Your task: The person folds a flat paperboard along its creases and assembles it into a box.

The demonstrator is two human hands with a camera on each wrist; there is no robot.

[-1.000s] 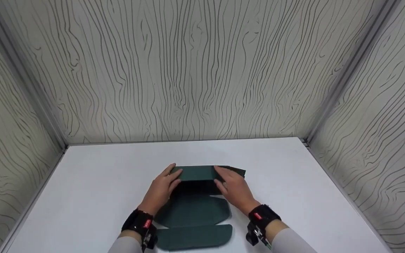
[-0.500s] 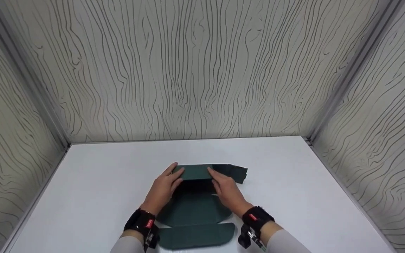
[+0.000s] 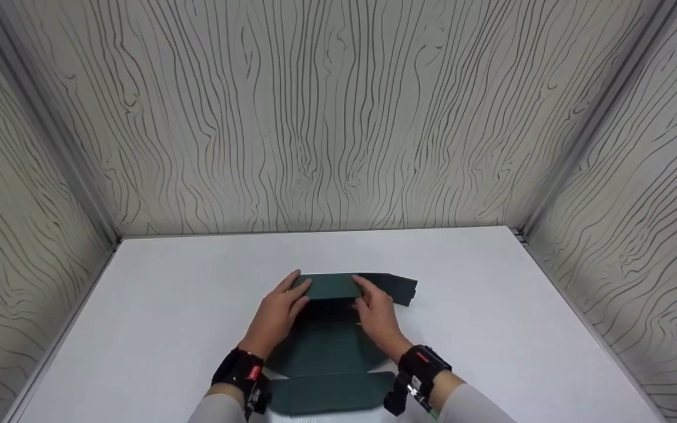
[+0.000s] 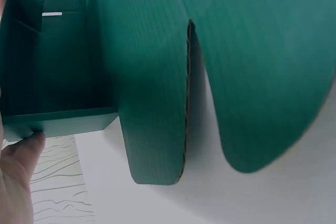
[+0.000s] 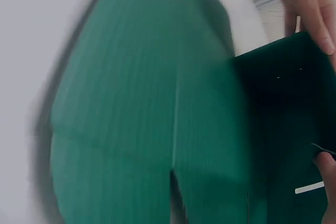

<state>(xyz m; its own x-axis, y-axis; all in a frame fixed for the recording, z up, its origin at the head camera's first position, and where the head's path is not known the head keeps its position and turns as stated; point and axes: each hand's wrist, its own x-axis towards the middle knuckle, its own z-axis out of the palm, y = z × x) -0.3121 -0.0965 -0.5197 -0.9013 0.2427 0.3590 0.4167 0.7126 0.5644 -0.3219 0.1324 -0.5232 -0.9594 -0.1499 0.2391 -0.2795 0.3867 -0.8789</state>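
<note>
A green corrugated cardboard box, partly folded, lies on the white table with its back wall raised. My left hand grips the left corner of that raised wall; the left wrist view shows its thumb against the outside of a side panel. At the other end, my right hand pinches a small folded flap. In the right wrist view the right thumb presses the flap's edge. Part of the box's dark interior is in shadow.
A dark green side flap sticks out beyond the right hand. The lid's front flap lies toward me between the wrists. Wood-grain panels enclose the white table at the back and sides.
My right hand has shifted left off the right side flap, which now shows more fully. Its fingers have bent round the small flap. The left hand keeps its hold on the left corner.
</note>
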